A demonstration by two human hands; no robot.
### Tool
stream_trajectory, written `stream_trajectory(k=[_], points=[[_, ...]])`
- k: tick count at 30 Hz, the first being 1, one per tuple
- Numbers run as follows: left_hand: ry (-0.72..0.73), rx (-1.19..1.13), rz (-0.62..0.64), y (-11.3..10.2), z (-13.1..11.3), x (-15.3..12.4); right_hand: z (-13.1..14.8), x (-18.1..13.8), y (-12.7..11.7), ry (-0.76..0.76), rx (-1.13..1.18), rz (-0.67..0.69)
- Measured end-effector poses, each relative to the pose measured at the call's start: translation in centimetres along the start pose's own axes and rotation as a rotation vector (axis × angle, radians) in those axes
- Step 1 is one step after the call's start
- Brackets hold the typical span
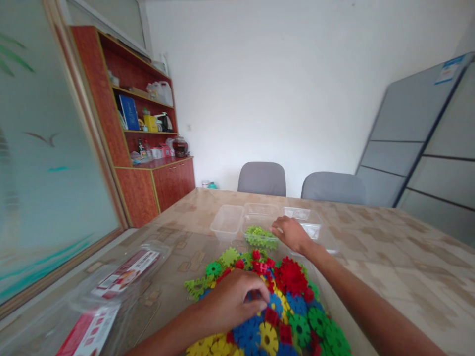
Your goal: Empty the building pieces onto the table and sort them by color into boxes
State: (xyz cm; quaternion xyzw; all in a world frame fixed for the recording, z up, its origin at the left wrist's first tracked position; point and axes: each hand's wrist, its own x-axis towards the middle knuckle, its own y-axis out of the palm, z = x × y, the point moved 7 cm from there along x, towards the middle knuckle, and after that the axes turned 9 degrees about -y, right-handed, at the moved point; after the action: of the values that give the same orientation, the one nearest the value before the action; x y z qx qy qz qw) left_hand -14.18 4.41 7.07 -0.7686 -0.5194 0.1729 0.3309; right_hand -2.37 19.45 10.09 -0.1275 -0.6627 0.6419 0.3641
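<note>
A heap of colourful plastic gear-shaped pieces (293, 306) in red, blue, green and yellow lies on the table's near part. My left hand (233, 299) rests on the heap with its fingers curled down among blue and red pieces; what they pinch is hidden. My right hand (291, 233) reaches forward over a clear plastic tub (260, 237) holding light green pieces, fingers bent at the tub's right rim. Whether that hand holds a piece I cannot see.
Other clear tubs (227, 222) (308, 220) stand beside the green-filled one. A clear bag with red and white cards (111, 287) lies at the near left. Two grey chairs (261, 178) face the far table edge. A red shelf cabinet (141, 148) stands left.
</note>
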Motion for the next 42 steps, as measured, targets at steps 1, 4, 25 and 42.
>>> stream_trajectory(k=[1,4,25,42], points=[[0.003,0.001,-0.012,-0.3,0.1,0.1,-0.2,-0.1,0.3,0.011,-0.014,0.021],[0.002,-0.01,-0.051,-0.8,0.4,0.5,-0.4,-0.1,0.3,0.037,-0.038,0.068],[0.017,0.021,-0.032,-0.2,1.4,0.8,0.5,3.1,3.0,0.02,-0.046,0.429],[0.037,0.04,-0.065,-0.8,1.0,0.8,1.2,3.6,2.4,0.152,-0.186,0.502]])
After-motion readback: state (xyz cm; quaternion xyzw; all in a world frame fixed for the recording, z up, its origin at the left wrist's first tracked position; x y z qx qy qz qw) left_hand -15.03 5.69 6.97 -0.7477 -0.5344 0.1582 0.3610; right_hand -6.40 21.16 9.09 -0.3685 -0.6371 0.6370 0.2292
